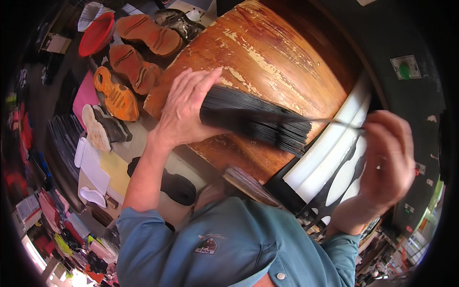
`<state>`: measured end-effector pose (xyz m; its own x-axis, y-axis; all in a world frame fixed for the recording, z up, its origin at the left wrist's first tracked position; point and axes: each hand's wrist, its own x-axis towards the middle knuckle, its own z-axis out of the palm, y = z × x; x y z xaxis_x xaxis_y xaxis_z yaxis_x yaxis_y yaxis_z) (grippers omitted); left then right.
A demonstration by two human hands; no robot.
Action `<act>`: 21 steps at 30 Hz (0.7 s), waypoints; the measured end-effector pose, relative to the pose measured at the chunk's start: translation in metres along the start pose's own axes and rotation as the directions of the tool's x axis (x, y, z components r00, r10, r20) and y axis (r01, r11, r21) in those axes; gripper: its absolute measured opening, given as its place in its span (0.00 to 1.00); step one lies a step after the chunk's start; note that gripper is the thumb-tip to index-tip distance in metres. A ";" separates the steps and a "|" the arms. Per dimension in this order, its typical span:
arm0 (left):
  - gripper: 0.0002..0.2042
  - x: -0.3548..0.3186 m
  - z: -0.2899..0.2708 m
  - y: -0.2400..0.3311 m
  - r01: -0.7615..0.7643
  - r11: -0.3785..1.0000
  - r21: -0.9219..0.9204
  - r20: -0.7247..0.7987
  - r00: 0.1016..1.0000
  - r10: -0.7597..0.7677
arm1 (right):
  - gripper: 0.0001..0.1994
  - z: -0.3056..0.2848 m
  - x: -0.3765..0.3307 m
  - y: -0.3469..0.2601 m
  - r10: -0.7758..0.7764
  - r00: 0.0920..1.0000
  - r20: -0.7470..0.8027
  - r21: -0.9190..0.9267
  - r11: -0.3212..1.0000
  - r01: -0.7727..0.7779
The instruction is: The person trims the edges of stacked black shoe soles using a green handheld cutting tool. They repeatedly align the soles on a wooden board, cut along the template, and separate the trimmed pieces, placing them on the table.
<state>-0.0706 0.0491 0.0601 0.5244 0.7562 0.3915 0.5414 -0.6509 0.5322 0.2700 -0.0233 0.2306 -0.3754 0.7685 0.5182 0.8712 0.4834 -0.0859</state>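
Note:
My left hand (184,107) grips one end of a thick stack of thin black sheets (253,122), held on edge over a worn round wooden block (272,57). My right hand (388,158), blurred with motion, pinches the far end of a single black sheet (330,121) that runs out from the top of the stack to the right. Below the right hand lies a white board (334,162) with a black cut-out web of material (334,189) on it.
Several brown and orange shoe soles (138,52) lie at the upper left beside a red bowl (95,34). White, yellow and pink cut pieces (98,165) and black sole shapes (177,186) lie on the bench at left. A dark wall with a green button (405,71) stands at right.

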 end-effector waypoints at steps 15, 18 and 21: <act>0.46 0.006 0.000 -0.005 -0.087 0.996 -0.011 -0.038 0.996 0.086 | 0.12 0.163 -0.033 0.044 -0.172 0.939 0.297 0.626 0.778 -0.055; 0.47 0.011 -0.004 -0.011 -0.109 0.994 -0.003 0.054 0.993 0.109 | 0.11 0.160 -0.043 0.045 -0.165 0.908 0.386 0.635 0.761 -0.131; 0.47 0.011 -0.004 -0.013 -0.116 0.993 0.020 0.078 0.990 0.115 | 0.19 0.139 -0.044 0.041 -0.091 0.887 0.453 0.557 0.806 -0.202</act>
<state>-0.0749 0.0663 0.0604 0.6325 0.6691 0.3901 0.4898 -0.7357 0.4678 0.2784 0.0213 0.0856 -0.5559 0.8273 0.0814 0.6017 0.4680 -0.6472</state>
